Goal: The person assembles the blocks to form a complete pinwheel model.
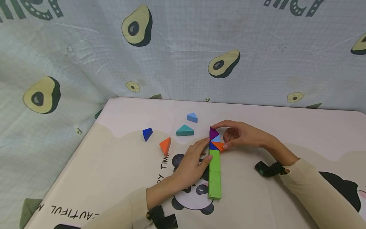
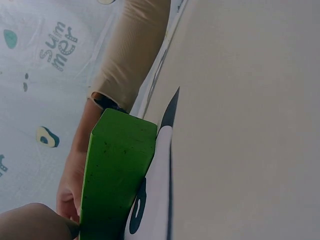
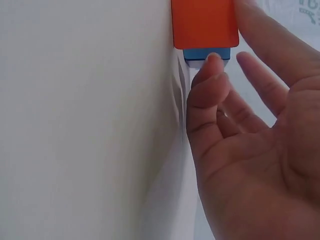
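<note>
Two green blocks [image 1: 214, 186] lie end to end in a column, with small triangular blocks at the far end: dark blue [image 1: 213, 146], orange [image 1: 218, 145], light blue [image 1: 216, 139] and purple [image 1: 213, 133]. My left hand [image 1: 188, 167] lies along the column's left side, its fingertips near the triangles and its thumb against the nearer part of a green block. From the right, my right hand [image 1: 247, 135] touches the purple block with the index finger and the orange one with the thumb; its other fingers are curled. The orange block [image 3: 205, 22] tops the right wrist view.
Loose triangular blocks lie to the left: dark blue [image 1: 147, 134], orange [image 1: 165, 146], teal [image 1: 185, 130] and light blue [image 1: 192, 117]. The tabletop [image 1: 114, 165] has a printed cover with a panda face [image 1: 191, 200]. An avocado-print sheet [image 1: 183, 70] hangs behind.
</note>
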